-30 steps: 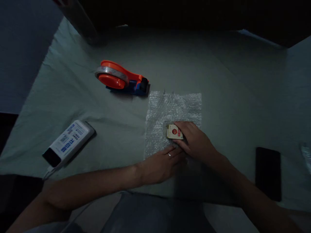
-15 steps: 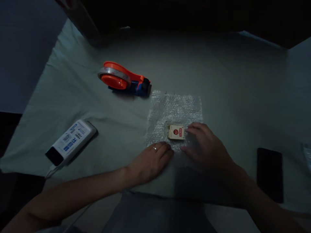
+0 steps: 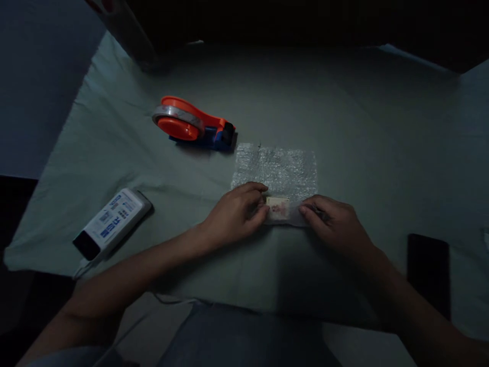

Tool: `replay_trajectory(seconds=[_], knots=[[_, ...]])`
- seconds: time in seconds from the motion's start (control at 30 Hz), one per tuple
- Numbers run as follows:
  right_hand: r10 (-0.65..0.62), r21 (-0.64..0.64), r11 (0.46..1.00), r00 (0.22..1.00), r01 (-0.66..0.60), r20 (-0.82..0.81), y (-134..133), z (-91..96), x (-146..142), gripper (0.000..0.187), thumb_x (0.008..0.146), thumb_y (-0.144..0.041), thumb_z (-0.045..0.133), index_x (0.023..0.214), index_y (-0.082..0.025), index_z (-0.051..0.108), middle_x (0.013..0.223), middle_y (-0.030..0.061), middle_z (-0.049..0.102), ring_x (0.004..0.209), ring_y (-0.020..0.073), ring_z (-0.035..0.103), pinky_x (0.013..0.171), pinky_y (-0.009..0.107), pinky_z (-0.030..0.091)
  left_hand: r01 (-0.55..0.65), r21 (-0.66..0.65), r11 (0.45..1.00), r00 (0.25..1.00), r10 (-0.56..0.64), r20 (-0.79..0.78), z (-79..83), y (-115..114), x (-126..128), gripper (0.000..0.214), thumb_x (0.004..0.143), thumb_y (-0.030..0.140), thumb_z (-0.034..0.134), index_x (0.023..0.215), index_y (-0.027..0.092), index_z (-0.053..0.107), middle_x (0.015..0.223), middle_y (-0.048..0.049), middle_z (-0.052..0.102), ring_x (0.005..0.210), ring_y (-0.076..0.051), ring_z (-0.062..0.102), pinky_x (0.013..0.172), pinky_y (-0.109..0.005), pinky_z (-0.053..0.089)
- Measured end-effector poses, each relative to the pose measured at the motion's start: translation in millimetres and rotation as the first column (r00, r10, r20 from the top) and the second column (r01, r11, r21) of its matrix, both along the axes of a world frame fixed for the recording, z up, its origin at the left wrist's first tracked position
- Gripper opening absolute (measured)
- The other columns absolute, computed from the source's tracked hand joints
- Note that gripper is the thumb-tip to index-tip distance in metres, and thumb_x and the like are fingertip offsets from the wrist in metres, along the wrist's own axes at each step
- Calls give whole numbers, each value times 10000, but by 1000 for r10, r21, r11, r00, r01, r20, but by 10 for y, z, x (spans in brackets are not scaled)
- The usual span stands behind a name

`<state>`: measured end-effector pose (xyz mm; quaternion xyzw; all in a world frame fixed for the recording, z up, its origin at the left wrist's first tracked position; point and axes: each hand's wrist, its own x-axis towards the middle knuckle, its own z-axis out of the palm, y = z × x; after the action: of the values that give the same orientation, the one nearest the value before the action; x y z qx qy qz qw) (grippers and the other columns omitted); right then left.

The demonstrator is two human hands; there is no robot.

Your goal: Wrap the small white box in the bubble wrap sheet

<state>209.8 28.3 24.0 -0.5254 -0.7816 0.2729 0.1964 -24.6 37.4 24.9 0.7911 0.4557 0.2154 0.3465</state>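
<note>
A sheet of bubble wrap [image 3: 277,165] lies on the green cloth, its near edge folded up over a small cream box [image 3: 278,200]. The box's red print shows blurred through the clear layer. My left hand [image 3: 240,210] pinches the fold at the box's left side, fingers curled and thumb towards me. At the right, my right hand [image 3: 331,216] grips the folded edge between thumb and fingers. Both hands are closed on the wrap, one on each side of the box.
An orange and blue tape dispenser [image 3: 194,124] with a roll of tape stands beyond the wrap to the left. A white device with a cable [image 3: 112,221] lies at the left, a black phone [image 3: 428,272] at the right. The green cloth [image 3: 367,153] covers the surface.
The near part of the bubble wrap has been folded up over the box. My left hand moved up to its left side; my right hand let go of the box and now holds the wrap.
</note>
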Motion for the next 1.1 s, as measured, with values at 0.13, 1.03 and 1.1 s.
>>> replay_trajectory(seconds=[0.13,1.03,1.1], knots=[[-81,34,996,997,80,10,13,-65,-50,135,861,-253,523,758,-202,593,636,-9,624,519,123,548,503,253,409,-36,-181,983,992,58,116,-101,131,46,106,796,167,536,691,157,547,968,-50,698,869,-155,652,781,-270,496],[258,316,896,945,-312,203,-102,-205,-221,200,869,-190,516,1048,-139,589,1106,146,651,1029,241,607,1001,493,408,16,-213,977,1000,-11,22,-82,259,-157,244,902,360,485,905,163,629,879,-30,653,836,-153,597,791,-280,460],[251,305,903,948,-301,195,-111,-190,-226,209,876,-188,502,1061,-150,592,1116,137,652,1034,237,608,1000,491,410,-38,-196,980,995,19,-97,-17,200,-267,300,918,405,445,924,166,627,892,-43,636,847,-169,589,808,-312,462]])
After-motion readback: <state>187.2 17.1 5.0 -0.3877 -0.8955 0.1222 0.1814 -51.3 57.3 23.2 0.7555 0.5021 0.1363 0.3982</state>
